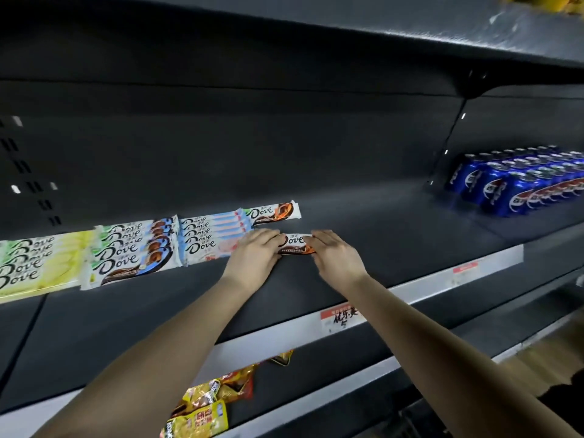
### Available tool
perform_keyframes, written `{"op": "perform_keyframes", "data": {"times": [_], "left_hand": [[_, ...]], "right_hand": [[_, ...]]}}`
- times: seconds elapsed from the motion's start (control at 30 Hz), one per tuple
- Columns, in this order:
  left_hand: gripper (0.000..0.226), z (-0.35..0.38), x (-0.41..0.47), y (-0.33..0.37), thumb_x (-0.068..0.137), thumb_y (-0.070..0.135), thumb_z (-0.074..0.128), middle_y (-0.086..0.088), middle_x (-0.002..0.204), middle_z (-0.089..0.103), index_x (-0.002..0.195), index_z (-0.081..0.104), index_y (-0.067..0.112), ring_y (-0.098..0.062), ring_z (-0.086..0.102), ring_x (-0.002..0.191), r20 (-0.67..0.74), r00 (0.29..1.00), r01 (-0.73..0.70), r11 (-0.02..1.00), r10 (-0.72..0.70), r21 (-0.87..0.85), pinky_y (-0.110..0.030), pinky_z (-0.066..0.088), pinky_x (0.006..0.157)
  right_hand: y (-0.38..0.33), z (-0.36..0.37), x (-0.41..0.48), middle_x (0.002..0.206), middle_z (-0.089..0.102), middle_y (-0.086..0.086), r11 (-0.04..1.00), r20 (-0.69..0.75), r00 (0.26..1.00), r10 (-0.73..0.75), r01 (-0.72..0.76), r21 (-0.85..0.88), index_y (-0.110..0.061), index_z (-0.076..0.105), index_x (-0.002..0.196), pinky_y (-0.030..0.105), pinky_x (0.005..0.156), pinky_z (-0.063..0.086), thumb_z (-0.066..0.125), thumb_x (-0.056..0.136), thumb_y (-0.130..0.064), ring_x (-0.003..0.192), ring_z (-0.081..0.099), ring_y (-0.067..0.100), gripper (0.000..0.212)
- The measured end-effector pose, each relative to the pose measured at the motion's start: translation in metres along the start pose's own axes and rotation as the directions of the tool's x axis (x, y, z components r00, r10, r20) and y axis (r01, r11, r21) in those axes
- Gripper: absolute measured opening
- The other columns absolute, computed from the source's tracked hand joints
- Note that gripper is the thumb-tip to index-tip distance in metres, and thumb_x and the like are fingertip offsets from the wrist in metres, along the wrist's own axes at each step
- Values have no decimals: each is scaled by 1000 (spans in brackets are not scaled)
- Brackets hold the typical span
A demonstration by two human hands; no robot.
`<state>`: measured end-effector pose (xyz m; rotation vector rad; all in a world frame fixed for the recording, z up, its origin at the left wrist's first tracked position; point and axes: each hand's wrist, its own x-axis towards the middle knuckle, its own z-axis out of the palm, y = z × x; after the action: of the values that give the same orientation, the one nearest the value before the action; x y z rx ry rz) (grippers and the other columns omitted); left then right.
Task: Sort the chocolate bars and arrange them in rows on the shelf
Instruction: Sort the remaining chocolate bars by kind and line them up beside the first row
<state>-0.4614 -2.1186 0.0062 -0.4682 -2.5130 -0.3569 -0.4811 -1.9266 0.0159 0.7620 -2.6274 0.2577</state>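
Observation:
Dove chocolate bars lie in rows on the dark shelf (363,241): a yellow-green row (34,263) at the left, a white-and-blue row (132,248) beside it, then a pale blue-and-pink row (211,232). One white-and-orange bar (273,211) lies behind and to the right of them. A second white-and-orange bar (294,245) lies in front of it, between my hands. My left hand (256,252) covers its left end and my right hand (335,252) its right end, fingers nearly straight on the wrapper.
Several blue cola cans (518,184) stand at the right end of the same shelf. White price strips (426,281) with labels run along the shelf fronts. Yellow and orange snack packets (208,403) lie on the shelf below. Another shelf board (410,30) hangs overhead.

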Motion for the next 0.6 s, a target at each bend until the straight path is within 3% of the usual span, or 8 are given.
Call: {"op": "perform_keyframes", "data": {"times": [0.1,0.23,0.43,0.6], "left_hand": [[40,4,4,-5,72,18,77,-4,116,66,110,67,12,-24,59,113,-37,993,118,988,-114,99,-48,31,107],[61,7,8,-8,90,42,51,-4,148,38,140,38,9,-20,26,140,5,932,357,920,-363,163,-35,-2,117],[71,9,11,-6,92,42,40,-8,156,17,148,14,7,-20,9,145,75,858,489,853,-508,180,-32,-3,117],[73,9,13,-5,91,43,39,-10,156,16,148,13,4,-23,9,145,50,809,564,798,-585,214,-34,-1,118]], "right_hand": [[7,8,13,143,43,3,1000,48,999,22,-23,8,-17,46,135,31,105,36,49,90,-3,136,33,22,48],[11,16,31,141,44,1,997,18,999,44,-45,66,-16,48,134,31,104,38,47,87,3,135,32,19,50],[14,33,66,142,44,2,990,15,998,60,-62,123,-16,47,134,30,107,35,49,85,7,136,32,19,54],[6,43,90,143,42,1,986,26,999,19,-23,163,-17,47,134,28,109,29,49,82,11,137,29,20,58]]}}
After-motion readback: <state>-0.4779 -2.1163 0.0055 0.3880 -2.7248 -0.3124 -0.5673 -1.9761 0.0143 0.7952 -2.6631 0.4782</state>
